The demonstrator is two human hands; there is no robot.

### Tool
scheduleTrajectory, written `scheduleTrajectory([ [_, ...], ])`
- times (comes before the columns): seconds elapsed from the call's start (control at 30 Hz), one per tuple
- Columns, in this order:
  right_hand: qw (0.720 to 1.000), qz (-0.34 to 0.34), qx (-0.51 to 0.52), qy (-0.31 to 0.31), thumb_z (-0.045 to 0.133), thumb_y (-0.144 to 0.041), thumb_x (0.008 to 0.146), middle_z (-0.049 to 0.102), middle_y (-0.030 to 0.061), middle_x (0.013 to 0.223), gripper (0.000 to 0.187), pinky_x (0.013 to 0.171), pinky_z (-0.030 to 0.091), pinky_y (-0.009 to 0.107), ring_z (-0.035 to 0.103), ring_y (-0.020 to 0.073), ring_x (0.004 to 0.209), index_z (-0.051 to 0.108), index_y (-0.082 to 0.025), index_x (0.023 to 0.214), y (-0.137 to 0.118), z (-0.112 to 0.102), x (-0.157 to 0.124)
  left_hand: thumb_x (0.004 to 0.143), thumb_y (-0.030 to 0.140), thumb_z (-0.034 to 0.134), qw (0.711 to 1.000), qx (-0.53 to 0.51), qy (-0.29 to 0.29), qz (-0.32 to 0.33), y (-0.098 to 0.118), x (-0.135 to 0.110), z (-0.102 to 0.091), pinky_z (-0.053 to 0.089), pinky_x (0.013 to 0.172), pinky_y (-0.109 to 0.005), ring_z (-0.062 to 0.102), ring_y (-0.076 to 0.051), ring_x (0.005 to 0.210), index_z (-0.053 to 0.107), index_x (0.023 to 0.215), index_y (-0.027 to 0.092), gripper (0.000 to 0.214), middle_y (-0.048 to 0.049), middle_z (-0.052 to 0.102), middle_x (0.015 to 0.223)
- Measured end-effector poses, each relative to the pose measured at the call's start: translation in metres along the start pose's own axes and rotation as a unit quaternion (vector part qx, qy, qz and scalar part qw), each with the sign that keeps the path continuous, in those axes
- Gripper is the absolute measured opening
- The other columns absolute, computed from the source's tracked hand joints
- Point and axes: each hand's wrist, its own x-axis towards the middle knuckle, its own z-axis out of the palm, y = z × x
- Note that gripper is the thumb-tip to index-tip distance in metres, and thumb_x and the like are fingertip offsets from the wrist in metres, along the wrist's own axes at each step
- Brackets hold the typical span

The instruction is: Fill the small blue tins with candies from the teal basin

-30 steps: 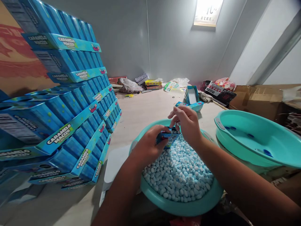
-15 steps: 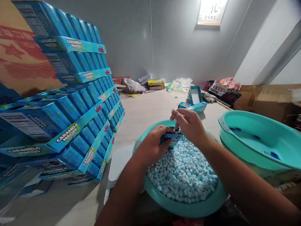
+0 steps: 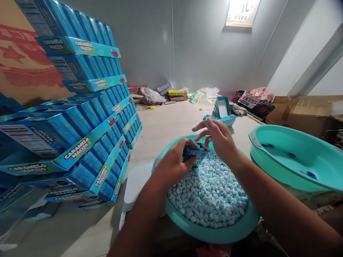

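My left hand (image 3: 175, 162) grips a small blue candy box (image 3: 197, 157), tilted above a turquoise basin (image 3: 184, 228). White and pale blue candies (image 3: 211, 194) fill most of that basin. Over the box's upper end, my right hand (image 3: 218, 137) has its fingers bent and apart. Its fingertips are close to the box opening, where one or two white candies show. Whether a fingertip touches them I cannot tell.
Stacked display trays of blue boxes (image 3: 80, 148) rise on the left. To the right stands a second turquoise basin (image 3: 289, 171) with several dark blue pieces. An opened blue carton (image 3: 222, 107) lies behind my hands; a white flat device (image 3: 136, 185) sits left of the candy basin.
The fingers of my right hand have spread from a pinch above the box, and the hand sits slightly lower. The box is tipped so its opening shows more.
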Motion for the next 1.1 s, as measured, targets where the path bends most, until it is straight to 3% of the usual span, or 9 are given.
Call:
scheduleTrajectory([
  [0.17,1.0,-0.019,-0.001,-0.002,0.049,-0.061,0.092,0.07,0.0105,0.098,0.05,0.048,0.05,0.024,0.069,0.016,0.071,0.067,-0.015,0.085,0.0,-0.003,0.001,0.084,0.025,0.065,1.0,-0.011,0.012,-0.017,-0.002,-0.001,0.002,0.054,0.085,-0.039,0.062,-0.023,0.104,0.047,0.123,0.025,0.043,-0.0062,0.064,0.114],
  [0.3,1.0,-0.005,0.023,-0.018,0.049,-0.062,0.092,0.071,0.0105,0.095,0.052,0.064,0.056,0.03,0.07,0.0169,0.074,0.068,-0.015,0.085,0.002,-0.003,0.002,0.086,0.024,0.062,1.0,-0.003,-0.002,0.007,-0.001,0.0,0.001,0.053,0.093,-0.041,0.063,-0.022,0.106,0.054,0.121,0.026,0.035,-0.0045,0.065,0.118],
  [0.5,0.999,0.003,0.004,-0.043,0.042,-0.068,0.092,0.071,0.0097,0.087,0.059,0.081,0.053,0.034,0.068,0.0186,0.085,0.068,-0.016,0.081,0.009,-0.001,0.004,0.087,0.021,0.062,0.999,0.003,0.005,0.042,-0.005,0.001,0.002,0.05,0.1,-0.039,0.061,-0.021,0.115,0.056,0.121,0.023,0.035,-0.0054,0.064,0.123],
  [0.63,0.994,0.004,-0.111,-0.024,0.044,-0.061,0.093,0.068,0.0071,0.08,0.053,0.071,0.048,0.031,0.062,0.0161,0.076,0.067,-0.016,0.079,0.012,-0.014,0.01,0.088,0.019,0.061,0.998,-0.004,0.008,0.06,-0.007,0.001,0.004,0.051,0.1,-0.036,0.06,-0.018,0.115,0.054,0.127,0.027,0.04,-0.0022,0.063,0.127],
  [0.77,0.957,0.04,-0.277,-0.081,0.056,-0.045,0.088,0.058,0.0022,0.065,0.034,0.056,0.035,0.028,0.05,0.0126,0.061,0.066,-0.015,0.074,0.013,-0.035,0.015,0.088,0.013,0.06,0.996,0.011,0.02,0.085,-0.007,0.001,0.005,0.048,0.105,-0.036,0.058,-0.017,0.12,0.058,0.125,0.031,0.041,-0.0008,0.062,0.126],
  [0.93,0.929,0.105,-0.311,-0.17,0.059,-0.042,0.083,0.054,-0.0004,0.058,0.029,0.051,0.029,0.027,0.045,0.0105,0.055,0.063,-0.016,0.071,0.01,-0.042,0.015,0.091,0.012,0.055,0.996,0.018,0.008,0.092,-0.009,0.002,0.003,0.046,0.108,-0.039,0.051,-0.019,0.129,0.064,0.119,0.031,0.035,-0.0044,0.055,0.131],
  [1.1,0.922,0.106,-0.324,-0.183,0.06,-0.041,0.081,0.052,-0.0012,0.056,0.029,0.048,0.025,0.028,0.039,0.0093,0.052,0.063,-0.016,0.066,0.008,-0.039,0.014,0.092,0.014,0.054,0.996,0.0,-0.01,0.083,-0.007,0.003,0.001,0.047,0.106,-0.039,0.053,-0.02,0.124,0.065,0.121,0.031,0.036,-0.006,0.054,0.129],
])
